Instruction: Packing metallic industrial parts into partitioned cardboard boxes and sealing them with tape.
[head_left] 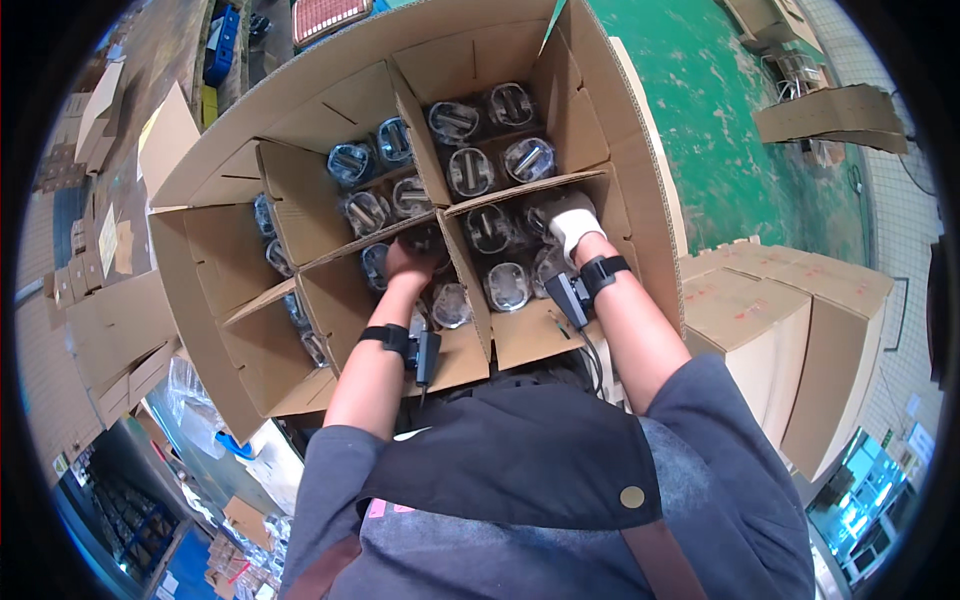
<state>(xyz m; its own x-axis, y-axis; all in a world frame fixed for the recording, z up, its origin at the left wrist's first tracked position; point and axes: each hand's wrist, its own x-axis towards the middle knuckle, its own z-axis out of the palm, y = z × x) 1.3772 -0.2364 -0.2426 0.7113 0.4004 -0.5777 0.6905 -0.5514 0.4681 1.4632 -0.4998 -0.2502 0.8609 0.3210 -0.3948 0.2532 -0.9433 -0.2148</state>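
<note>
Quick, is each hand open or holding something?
Left hand: inside the brown cardboard box; grip hidden, can't tell.
White-gloved right hand: among round, plastic-wrapped metal parts; can't tell.

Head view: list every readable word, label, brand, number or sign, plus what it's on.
None legible.
Cartons at right: faint red marks, too blurred to read.
Pale sheet at far right: too small to read.
Divided box: no text seen on its inner walls.
</note>
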